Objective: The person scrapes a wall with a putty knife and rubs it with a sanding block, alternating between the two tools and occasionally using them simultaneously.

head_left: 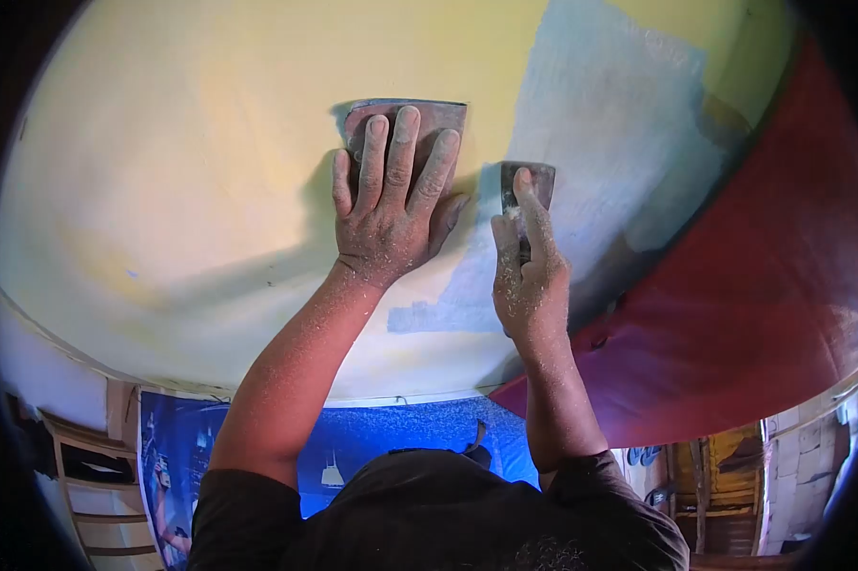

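Observation:
My left hand lies flat with its fingers spread on a dark reddish-brown sheet or pad, which is pressed to a large pale yellow curved surface. To its right, my right hand grips a small dark block, one finger extended along it. That block touches a light blue-grey patch on the same surface. Pale dust and flecks cover both hands and forearms. The undersides of the pad and the block are hidden.
A dark red panel curves along the right. Below hangs a blue printed sheet. Wooden shelves stand at the lower left, with wooden boards and a pale block wall at the lower right.

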`<act>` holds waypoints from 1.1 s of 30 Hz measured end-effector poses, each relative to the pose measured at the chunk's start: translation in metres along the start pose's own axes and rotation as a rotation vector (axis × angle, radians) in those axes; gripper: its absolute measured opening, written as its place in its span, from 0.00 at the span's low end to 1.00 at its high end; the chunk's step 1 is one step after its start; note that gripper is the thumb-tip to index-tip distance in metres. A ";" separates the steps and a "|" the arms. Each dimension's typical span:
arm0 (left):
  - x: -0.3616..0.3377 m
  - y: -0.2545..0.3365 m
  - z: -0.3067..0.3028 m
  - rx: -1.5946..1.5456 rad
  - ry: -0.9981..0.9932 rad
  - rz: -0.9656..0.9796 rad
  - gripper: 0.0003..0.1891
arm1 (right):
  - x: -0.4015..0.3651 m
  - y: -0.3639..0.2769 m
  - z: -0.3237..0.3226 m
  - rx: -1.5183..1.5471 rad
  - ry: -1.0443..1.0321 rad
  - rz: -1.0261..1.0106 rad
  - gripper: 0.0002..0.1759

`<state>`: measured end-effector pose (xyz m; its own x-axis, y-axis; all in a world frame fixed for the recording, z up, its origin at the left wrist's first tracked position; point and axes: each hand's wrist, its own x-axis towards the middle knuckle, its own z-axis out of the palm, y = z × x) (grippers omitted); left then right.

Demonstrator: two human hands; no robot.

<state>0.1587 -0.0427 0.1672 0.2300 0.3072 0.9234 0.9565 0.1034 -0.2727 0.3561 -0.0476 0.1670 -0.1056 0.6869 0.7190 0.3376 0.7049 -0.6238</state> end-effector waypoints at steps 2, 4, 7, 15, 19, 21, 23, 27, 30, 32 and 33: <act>0.000 0.000 0.001 0.002 0.006 0.003 0.37 | -0.001 0.007 0.002 -0.036 0.022 -0.038 0.31; 0.003 0.002 0.002 -0.004 0.010 0.000 0.37 | 0.006 0.008 0.002 -0.032 0.061 -0.106 0.31; -0.001 0.004 0.001 -0.012 0.006 0.001 0.38 | 0.003 0.001 -0.001 -0.014 0.049 -0.061 0.31; 0.002 0.003 0.001 -0.016 0.018 0.004 0.36 | 0.009 0.002 0.003 -0.031 0.081 -0.107 0.30; 0.002 0.001 0.001 -0.011 0.018 0.009 0.35 | 0.003 0.001 0.001 -0.018 0.026 -0.029 0.31; 0.002 0.001 0.001 0.002 0.029 0.013 0.35 | 0.004 0.002 0.001 -0.039 0.023 -0.052 0.31; 0.004 0.000 0.002 0.010 0.035 0.009 0.35 | 0.009 0.001 0.002 -0.050 0.055 -0.114 0.31; 0.003 0.001 -0.001 0.007 0.013 0.008 0.34 | 0.012 -0.011 -0.003 0.020 0.006 0.024 0.31; 0.003 0.001 0.001 0.007 0.026 0.008 0.34 | 0.008 0.000 0.000 -0.058 0.044 -0.080 0.32; 0.004 0.000 0.002 0.011 0.028 0.010 0.34 | 0.010 0.000 0.001 -0.076 0.051 -0.088 0.32; 0.003 0.001 0.002 0.009 0.024 0.010 0.35 | 0.013 -0.003 -0.001 -0.060 0.040 -0.057 0.32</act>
<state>0.1598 -0.0399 0.1698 0.2439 0.2852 0.9269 0.9525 0.1094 -0.2842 0.3544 -0.0410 0.1790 -0.0896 0.6373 0.7654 0.3878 0.7302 -0.5626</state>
